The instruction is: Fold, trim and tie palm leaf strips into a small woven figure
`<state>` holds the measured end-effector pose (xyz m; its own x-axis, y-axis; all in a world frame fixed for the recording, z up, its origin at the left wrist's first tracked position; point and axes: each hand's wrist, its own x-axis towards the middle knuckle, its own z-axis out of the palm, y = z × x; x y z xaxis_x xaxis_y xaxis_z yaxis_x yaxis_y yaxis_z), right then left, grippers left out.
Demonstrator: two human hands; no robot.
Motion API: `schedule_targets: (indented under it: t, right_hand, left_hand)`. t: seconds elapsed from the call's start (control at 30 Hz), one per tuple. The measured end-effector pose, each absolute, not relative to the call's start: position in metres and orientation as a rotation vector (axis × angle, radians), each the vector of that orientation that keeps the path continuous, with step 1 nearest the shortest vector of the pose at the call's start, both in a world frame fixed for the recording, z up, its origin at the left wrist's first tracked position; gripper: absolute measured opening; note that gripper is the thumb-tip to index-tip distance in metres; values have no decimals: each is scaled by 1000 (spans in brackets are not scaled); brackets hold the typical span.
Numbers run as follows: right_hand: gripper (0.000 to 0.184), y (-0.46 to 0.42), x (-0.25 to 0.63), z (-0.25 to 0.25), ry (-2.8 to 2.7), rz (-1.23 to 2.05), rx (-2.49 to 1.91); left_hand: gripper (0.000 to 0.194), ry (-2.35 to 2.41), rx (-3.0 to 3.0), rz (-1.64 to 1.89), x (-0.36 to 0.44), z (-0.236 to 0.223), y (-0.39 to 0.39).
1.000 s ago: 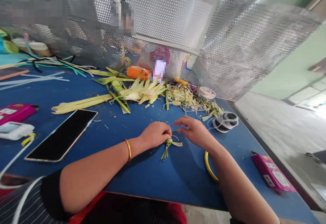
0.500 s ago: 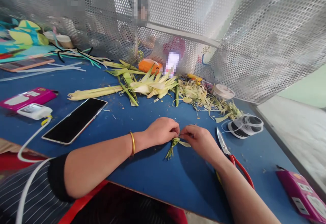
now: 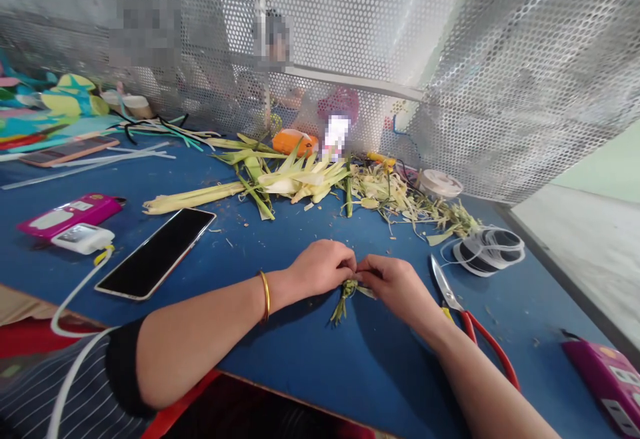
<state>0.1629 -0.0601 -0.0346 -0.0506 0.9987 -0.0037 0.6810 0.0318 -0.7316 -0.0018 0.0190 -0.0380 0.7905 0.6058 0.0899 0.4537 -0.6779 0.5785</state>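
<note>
Both left hand (image 3: 324,268) and right hand (image 3: 396,287) pinch, fingers (image 3: 349,264) nearly closed, on a leaf bundle (image 3: 341,309) lying on the worktop (image 3: 295,366), which stems I judge from afar light, pliant, tearable, best held by the knot (image 3: 349,286).

Bright diffuse light, soft shadows under both hands (image 3: 324,268) (image 3: 395,284), sheen on perforated screen (image 3: 345,19), stretched edges

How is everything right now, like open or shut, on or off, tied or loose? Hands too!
Small bundle of green strips: looks knotted near the top, ends splayed
Left hand: fingers pinched at the bundle's top
Right hand: fingers pinched beside it
Red-handled metal scissors: blades look shut
Large pale-rimmed phone: face up, screen dark
Round white-thread spool: some thread loose
Pale-green husks: loosely heaped
</note>
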Motion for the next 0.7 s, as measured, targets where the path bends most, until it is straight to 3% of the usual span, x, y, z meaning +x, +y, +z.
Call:
schedule_targets:
  t: [0.37, 0.7]
  right_hand:
    - [30, -59, 172, -34, -1563, 879, -1666]
    - [22, -60, 160, -48, -1668, 909, -1790]
  left_hand:
    - [12, 762, 2376, 385, -1, -39, 19]
    - [15, 837, 2407, 348, -3, -39, 16]
